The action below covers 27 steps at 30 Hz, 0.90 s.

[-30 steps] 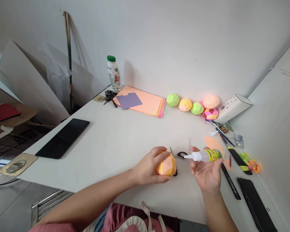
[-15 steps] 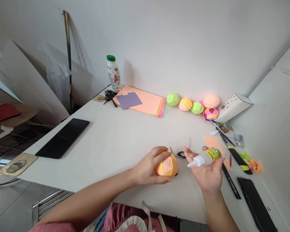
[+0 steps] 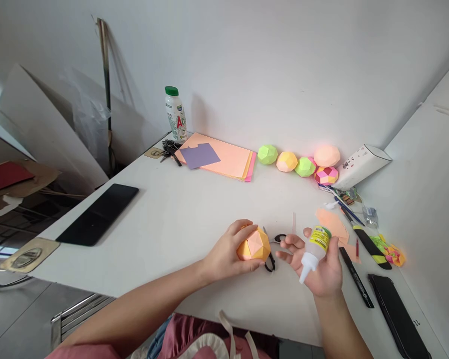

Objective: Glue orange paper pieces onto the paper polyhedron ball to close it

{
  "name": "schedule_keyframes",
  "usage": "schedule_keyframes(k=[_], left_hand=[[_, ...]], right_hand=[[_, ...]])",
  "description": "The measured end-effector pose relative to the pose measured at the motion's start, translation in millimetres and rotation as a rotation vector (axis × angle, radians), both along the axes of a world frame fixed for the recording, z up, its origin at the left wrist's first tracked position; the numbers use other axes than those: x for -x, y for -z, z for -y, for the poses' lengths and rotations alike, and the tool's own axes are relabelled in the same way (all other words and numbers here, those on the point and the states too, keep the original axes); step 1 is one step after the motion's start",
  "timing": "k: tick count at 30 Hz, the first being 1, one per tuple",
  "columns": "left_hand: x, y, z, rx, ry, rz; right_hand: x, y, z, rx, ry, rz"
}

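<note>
near the front edge of the white tabletop (image 3: pixel 179 214), the left hand (image 3: pixel 228 254) cups an orange faceted paper ball (image 3: pixel 254 245), fingers curled round it. just right lie black-handled scissors (image 3: pixel 274 249); then the right hand (image 3: pixel 320 267), palm up, grips a small clear glue bottle with a yellow-green label (image 3: pixel 314 247), white nozzle pointing down.

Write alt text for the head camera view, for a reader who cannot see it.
A person's left hand grips an orange paper ball on a white table, while the right hand holds a glue bottle with its nozzle pointing down. Scissors lie between the hands; more paper balls and coloured paper sheets sit by the wall.
</note>
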<state>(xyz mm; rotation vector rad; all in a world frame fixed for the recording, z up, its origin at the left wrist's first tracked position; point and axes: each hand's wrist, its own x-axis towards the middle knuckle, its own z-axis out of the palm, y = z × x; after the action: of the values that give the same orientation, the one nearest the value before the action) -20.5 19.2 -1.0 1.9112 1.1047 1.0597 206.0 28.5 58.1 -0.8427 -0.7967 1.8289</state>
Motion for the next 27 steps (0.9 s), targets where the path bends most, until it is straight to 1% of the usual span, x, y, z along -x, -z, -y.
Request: schedule_keyframes(k=[3,4,6,9,11,13,16,19,21,23,25,27], left_hand=[[0.3,-1.0,-0.8,0.013,-0.036,0.042],[0.6,-1.4,-1.1,0.031,-0.034,0.058],[1.8,-2.7,-2.0,0.068,0.000,0.102],[4.7,-7.9,-2.8,0.075,0.124,0.171],[7.1,-13.7,-2.3,0.092,0.250,0.210],[9.2,-19.3,-1.0,0.154,0.393,0.246],[10.7,-22.4,2.0,0.253,0.534,0.249],[9.4,-17.9,3.8,0.315,0.608,0.248],[7.3,-14.2,3.7,0.336,0.655,0.282],[5.3,-12.7,2.8,0.346,0.681,0.314],[4.0,-13.8,1.8,0.373,0.651,0.303],[3.5,-16.0,1.1,0.400,0.595,0.278]], right_hand=[[3.4,-1.5,1.0,-0.009,-0.031,-0.015],[3.8,-1.2,0.8,-0.020,-0.021,-0.018],[3.4,0.7,-0.7,-0.043,0.044,-0.030],[0.6,4.8,-5.2,-0.050,0.191,-0.072],[-0.8,6.9,-8.1,-0.046,0.263,-0.076],[-0.4,8.3,-9.8,-0.057,0.304,-0.054],[3.3,11.1,-8.6,-0.081,0.283,-0.018],[7.2,16.2,-5.1,-0.086,0.208,0.013],[8.2,19.6,-3.6,-0.091,0.172,0.041],[8.0,21.6,-3.6,-0.098,0.169,0.061],[7.0,21.4,-4.9,-0.105,0.205,0.060],[5.4,19.4,-7.0,-0.114,0.264,0.043]])
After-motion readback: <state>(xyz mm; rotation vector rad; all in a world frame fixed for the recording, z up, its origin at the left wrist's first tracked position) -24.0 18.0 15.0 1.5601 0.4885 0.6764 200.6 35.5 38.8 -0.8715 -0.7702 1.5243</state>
